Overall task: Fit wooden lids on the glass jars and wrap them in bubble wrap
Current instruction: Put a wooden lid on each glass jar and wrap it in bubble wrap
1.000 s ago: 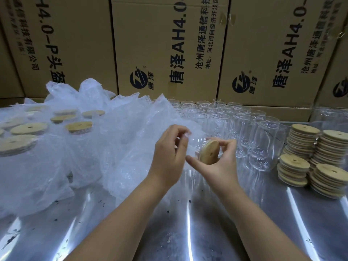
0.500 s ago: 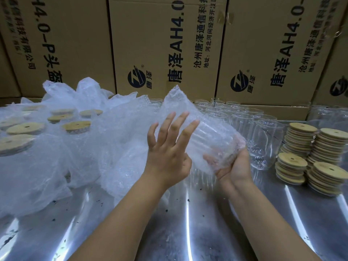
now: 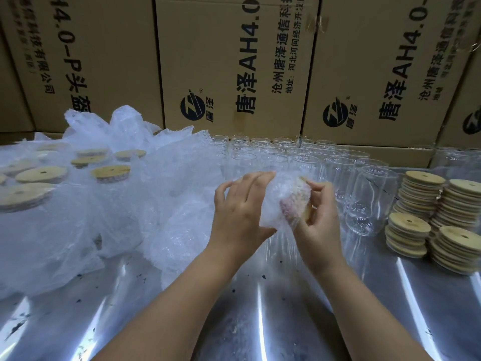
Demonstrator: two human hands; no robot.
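Gripping the glass jar [image 3: 291, 203], rolled in bubble wrap [image 3: 273, 194], above the surface [image 3: 260, 313] with the left hand [image 3: 239, 212] while pinching loose wrap over its wooden lid [image 3: 308, 214] with the right hand [image 3: 321, 217], likely preventing unrolling.

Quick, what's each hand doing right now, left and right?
Left hand: holding the bubble-wrapped jar, fingers over it and thumb under.
Right hand: holding the same jar by its other end.
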